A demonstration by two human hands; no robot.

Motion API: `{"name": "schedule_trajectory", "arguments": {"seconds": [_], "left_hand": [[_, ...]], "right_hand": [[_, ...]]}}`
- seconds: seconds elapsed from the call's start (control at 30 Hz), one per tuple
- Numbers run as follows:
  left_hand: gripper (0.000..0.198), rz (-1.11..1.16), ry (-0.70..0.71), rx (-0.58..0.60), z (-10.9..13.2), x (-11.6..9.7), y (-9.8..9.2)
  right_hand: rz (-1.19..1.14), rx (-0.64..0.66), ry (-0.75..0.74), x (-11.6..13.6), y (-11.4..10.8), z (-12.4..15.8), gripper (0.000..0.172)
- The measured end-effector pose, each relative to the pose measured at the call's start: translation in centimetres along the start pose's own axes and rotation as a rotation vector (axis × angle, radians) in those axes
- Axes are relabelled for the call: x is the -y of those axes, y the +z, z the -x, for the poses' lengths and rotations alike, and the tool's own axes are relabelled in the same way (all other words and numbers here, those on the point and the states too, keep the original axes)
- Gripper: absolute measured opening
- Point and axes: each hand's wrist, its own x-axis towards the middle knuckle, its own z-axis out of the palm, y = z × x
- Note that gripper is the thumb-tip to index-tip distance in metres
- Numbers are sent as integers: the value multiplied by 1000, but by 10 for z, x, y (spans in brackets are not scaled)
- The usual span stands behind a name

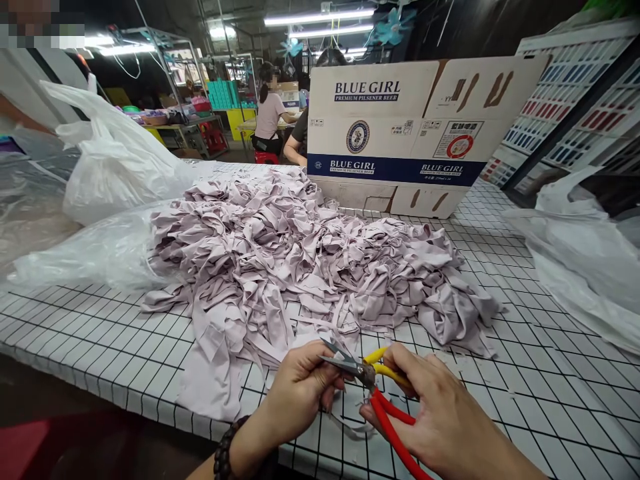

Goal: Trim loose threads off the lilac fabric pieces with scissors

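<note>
Your right hand (445, 413) grips the yellow-and-red handles of a pair of snips (367, 375) at lower centre of the frame, fingers closed around them. Your left hand (300, 393), a dark bead bracelet (225, 453) at its wrist, pinches a thin lilac strip (345, 420) right at the open blades. Just above both hands, a heap of lilac fabric strips (300, 260) spreads across the grid-patterned bench (550, 373), with a Blue Girl carton (400, 133) behind it.
</note>
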Motion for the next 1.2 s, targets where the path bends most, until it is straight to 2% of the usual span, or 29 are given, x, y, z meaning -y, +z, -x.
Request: {"name": "schedule_trajectory", "arguments": {"seconds": [0.13,0.37,0.67,1.03,1.13,1.2], "left_hand": [[45,4,0,-3,1,1,-1],[42,18,12,17,1,1,-2],[46,-6,-13,15,1,-2,-3],[47,-15,-48,28,0,-7,-5],[46,0,-54,45,-1,-5,-6],[43,7,-50,43,-1,-5,-7]], "right_hand": [[-6,-49,6,2,1,0,32],[48,-15,-3,-4,3,-1,36],[95,-74,-126,-11,7,-5,40],[95,-127,-174,-19,13,-9,42],[40,-109,-146,-18,14,-10,44],[-79,-67,-71,-22,13,-9,46]]}}
